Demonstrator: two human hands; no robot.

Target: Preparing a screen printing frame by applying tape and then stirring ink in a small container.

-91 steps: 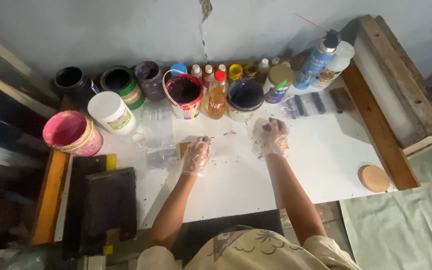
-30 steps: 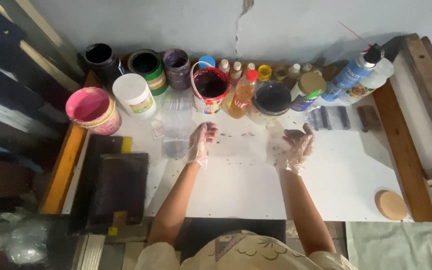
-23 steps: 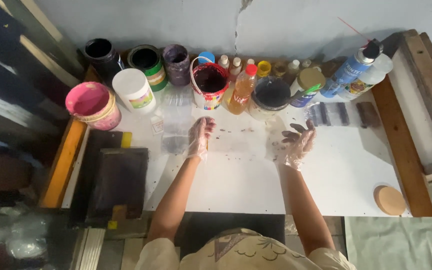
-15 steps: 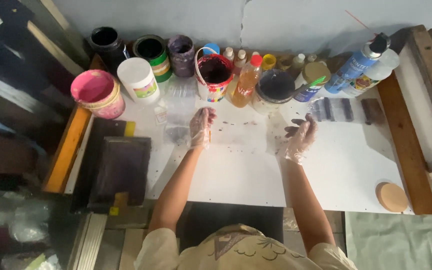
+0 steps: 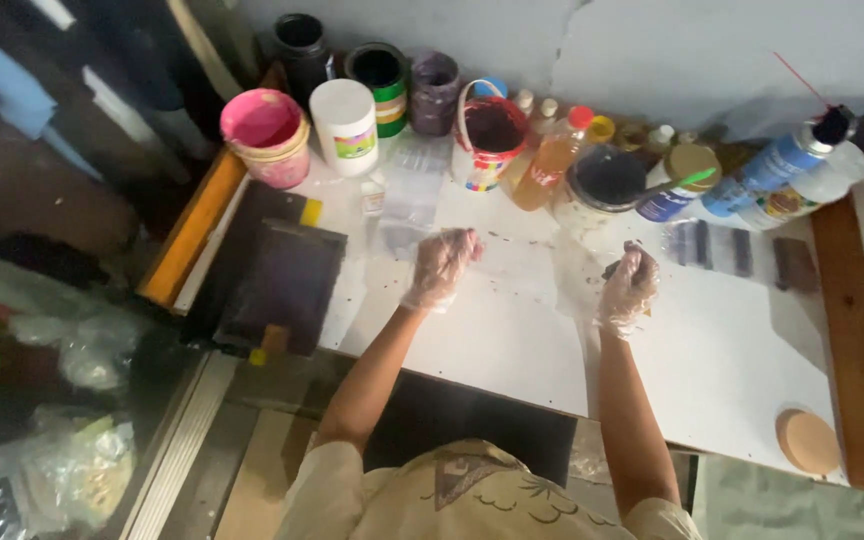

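Both my hands wear thin clear plastic gloves and hover over a white tabletop (image 5: 512, 350) speckled with dark flecks. My left hand (image 5: 442, 265) is curled into a loose fist just below a red-rimmed cup of dark paint (image 5: 490, 135). My right hand (image 5: 627, 288) has its fingers bent inward, with a small dark bit at the fingertips; I cannot tell whether it grips it. A crumpled clear plastic sheet (image 5: 570, 275) lies between the two hands.
Along the back wall stand a pink bucket (image 5: 264, 135), a white jar (image 5: 344, 125), dark cans, an amber bottle (image 5: 550, 165), a dark bowl (image 5: 607, 180) and a blue spray can (image 5: 772, 165). A dark printing frame (image 5: 282, 285) lies left. A round wooden disc (image 5: 807, 440) sits front right.
My right hand's spread fingers have curled shut. My left hand has bent from flat into a loose fist. The view has shifted so the table sits further right.
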